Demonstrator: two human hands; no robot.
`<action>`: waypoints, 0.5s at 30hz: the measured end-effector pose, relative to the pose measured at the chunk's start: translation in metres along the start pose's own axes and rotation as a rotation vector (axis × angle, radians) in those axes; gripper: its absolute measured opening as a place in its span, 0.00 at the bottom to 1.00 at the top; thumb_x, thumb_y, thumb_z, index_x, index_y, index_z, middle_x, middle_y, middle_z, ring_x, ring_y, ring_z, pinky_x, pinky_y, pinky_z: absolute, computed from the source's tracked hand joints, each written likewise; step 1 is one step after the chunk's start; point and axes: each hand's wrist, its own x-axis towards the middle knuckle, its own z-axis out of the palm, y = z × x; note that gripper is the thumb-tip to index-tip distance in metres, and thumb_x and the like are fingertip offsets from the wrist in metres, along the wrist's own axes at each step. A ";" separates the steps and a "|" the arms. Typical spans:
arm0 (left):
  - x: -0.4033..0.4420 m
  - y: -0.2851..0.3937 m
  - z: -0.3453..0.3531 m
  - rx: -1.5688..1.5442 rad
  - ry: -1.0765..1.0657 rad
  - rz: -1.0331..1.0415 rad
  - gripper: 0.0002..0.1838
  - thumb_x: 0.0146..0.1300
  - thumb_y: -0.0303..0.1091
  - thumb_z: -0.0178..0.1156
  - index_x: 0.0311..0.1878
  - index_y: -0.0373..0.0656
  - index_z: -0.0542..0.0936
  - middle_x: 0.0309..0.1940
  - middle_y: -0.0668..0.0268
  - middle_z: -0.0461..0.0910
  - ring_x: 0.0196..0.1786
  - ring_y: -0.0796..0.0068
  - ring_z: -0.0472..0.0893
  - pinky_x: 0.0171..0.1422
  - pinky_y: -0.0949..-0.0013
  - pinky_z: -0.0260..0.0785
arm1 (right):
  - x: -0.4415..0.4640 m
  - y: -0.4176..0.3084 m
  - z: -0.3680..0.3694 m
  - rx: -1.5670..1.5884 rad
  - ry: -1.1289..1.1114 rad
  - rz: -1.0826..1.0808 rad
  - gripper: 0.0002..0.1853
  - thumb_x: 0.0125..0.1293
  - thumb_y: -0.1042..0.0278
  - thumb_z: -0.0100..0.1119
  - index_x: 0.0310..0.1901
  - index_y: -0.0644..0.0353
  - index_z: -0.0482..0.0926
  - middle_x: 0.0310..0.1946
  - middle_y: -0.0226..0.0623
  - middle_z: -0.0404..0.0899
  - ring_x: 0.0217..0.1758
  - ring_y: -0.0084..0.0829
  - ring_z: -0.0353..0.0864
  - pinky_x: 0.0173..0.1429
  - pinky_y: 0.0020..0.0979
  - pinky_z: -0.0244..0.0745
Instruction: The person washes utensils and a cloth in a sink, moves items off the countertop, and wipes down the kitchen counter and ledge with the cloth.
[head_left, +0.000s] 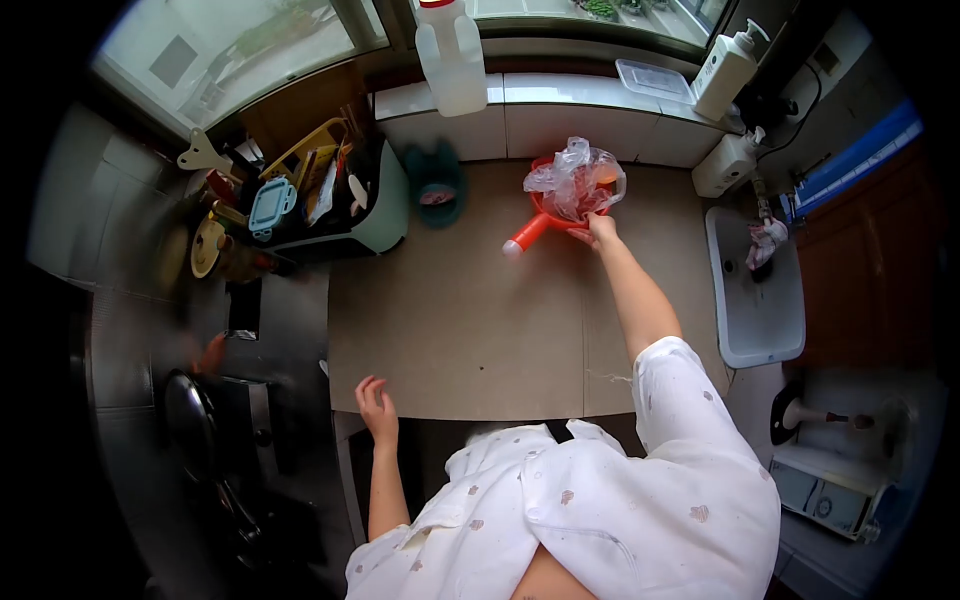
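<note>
At the far side of the counter, my right hand (pixel 600 232) grips the near right rim of a red plastic dipper (pixel 530 234). The dipper's thick handle points toward the front left. Crumpled clear plastic bags (pixel 572 178) fill the dipper and stick out over its rim, and something orange shows through them. By the counter's front left edge, my left hand (pixel 376 408) hovers with loosely bent fingers apart, holding nothing. The counter's tan top (pixel 450 320) spreads between both hands.
A green organizer (pixel 385 205) with utensils stands at the back left, beside a teal holder (pixel 436 190). A white jug (pixel 450 60) is on the back ledge. The sink (pixel 735 320) is right; a black pan (pixel 190 425) sits on the left.
</note>
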 end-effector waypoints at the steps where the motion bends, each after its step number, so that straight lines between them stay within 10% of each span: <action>1: -0.028 -0.002 -0.001 -0.024 0.001 -0.116 0.08 0.52 0.18 0.50 0.36 0.38 0.73 0.44 0.58 0.68 0.46 0.62 0.71 0.47 0.67 0.65 | 0.012 0.001 0.001 -0.016 -0.027 -0.026 0.17 0.64 0.69 0.40 0.51 0.69 0.60 0.45 0.51 0.68 0.42 0.49 0.75 0.39 0.41 0.80; 10: -0.124 0.069 0.018 -0.006 0.020 -0.189 0.07 0.54 0.20 0.49 0.37 0.38 0.73 0.45 0.61 0.68 0.40 0.70 0.72 0.39 0.73 0.64 | -0.003 0.004 -0.019 0.008 -0.039 -0.018 0.28 0.62 0.56 0.44 0.57 0.70 0.55 0.55 0.52 0.62 0.47 0.51 0.73 0.42 0.40 0.76; 15: -0.108 0.087 0.048 -0.133 -0.156 -0.055 0.07 0.56 0.21 0.49 0.38 0.38 0.73 0.47 0.61 0.67 0.39 0.72 0.73 0.40 0.74 0.66 | -0.086 0.036 -0.126 -0.059 0.001 -0.234 0.16 0.62 0.67 0.41 0.49 0.66 0.67 0.51 0.44 0.67 0.39 0.40 0.78 0.37 0.33 0.77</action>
